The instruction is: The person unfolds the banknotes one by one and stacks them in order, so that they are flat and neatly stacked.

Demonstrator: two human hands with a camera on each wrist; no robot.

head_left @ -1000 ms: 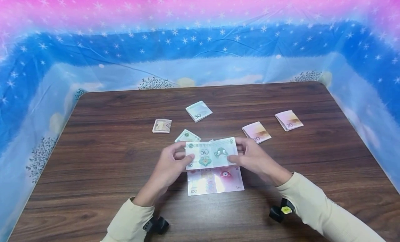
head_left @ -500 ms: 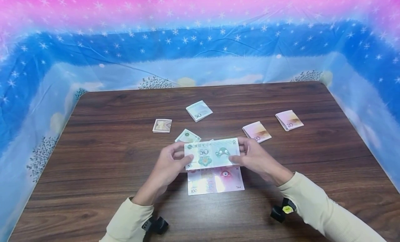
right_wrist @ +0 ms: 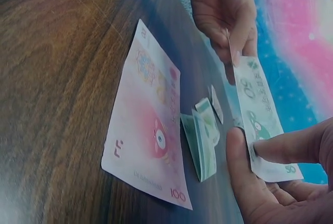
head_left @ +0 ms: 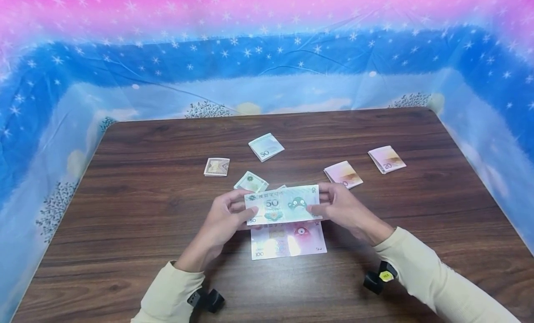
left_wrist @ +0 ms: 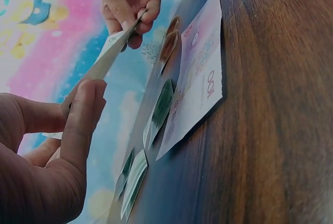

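Observation:
Both hands hold a green 50 play banknote (head_left: 282,206), unfolded and raised above the table. My left hand (head_left: 222,220) pinches its left end, thumb in front and fingers behind. At the other end, my right hand (head_left: 349,213) pinches it the same way. Below it a pink 100 play banknote (head_left: 288,244) lies unfolded on the tabletop, its upper edge hidden in the head view. The right wrist view shows the green note (right_wrist: 258,109) stretched between both hands, and the pink note (right_wrist: 148,125) apart from it.
Folded notes lie beyond the hands on the brown table (head_left: 146,198): a brownish one (head_left: 217,167), a green 50 (head_left: 266,147), a partly hidden green one (head_left: 250,180) and two pinkish 20s, one nearer (head_left: 344,173), one farther right (head_left: 386,159). A snowflake-patterned cloth (head_left: 267,54) surrounds the table.
The green note looks flatter and slightly wider between the hands. My right hand has shifted a little to the right, my left a touch to the left. The notes on the table stay put.

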